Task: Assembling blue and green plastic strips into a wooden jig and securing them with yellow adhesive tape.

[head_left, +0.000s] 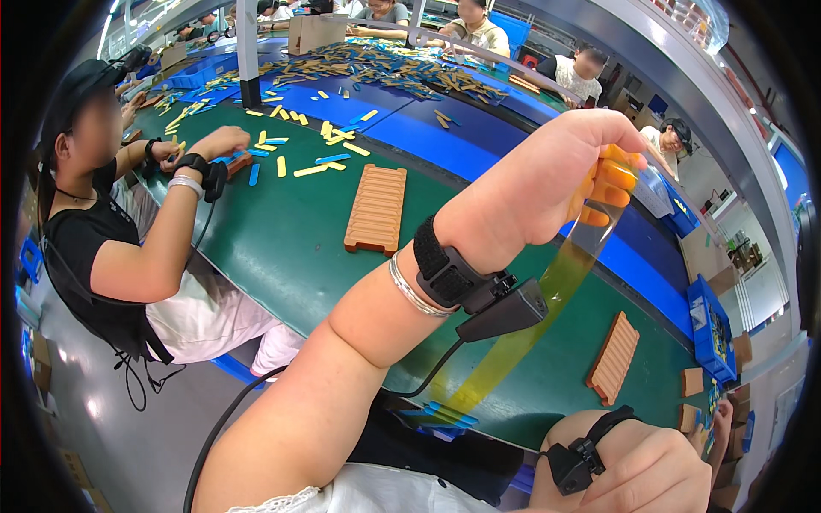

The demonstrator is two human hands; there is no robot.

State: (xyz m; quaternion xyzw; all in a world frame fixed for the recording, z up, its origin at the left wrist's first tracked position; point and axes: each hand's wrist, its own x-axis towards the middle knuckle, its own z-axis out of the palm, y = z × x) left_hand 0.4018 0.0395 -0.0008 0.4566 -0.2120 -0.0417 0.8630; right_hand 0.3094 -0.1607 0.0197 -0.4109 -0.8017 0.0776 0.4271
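My left hand (pixel 539 175) is raised above the bench, its fingers curled round the upper end of a strip of clear yellow tape (pixel 522 342). Fingertips show orange through the film. The strip slants down toward several blue flat sticks (pixel 449 416) at the near bench edge, passing behind the black device on my left wrist. Low at the right, my right hand (pixel 650 474) is closed, knuckles up; whatever its fingers grip is hidden. Two brown grooved trays lie on the bench: one tray (pixel 376 208) left of my raised wrist, another tray (pixel 614 359) at the right.
Yellow and blue sticks lie scattered on the green bench (pixel 282 222), with a large pile (pixel 385 68) farther back. A co-worker (pixel 111 222) works at the left. A blue bin (pixel 710 329) stands at the right. A white post (pixel 248 51) rises at the back.
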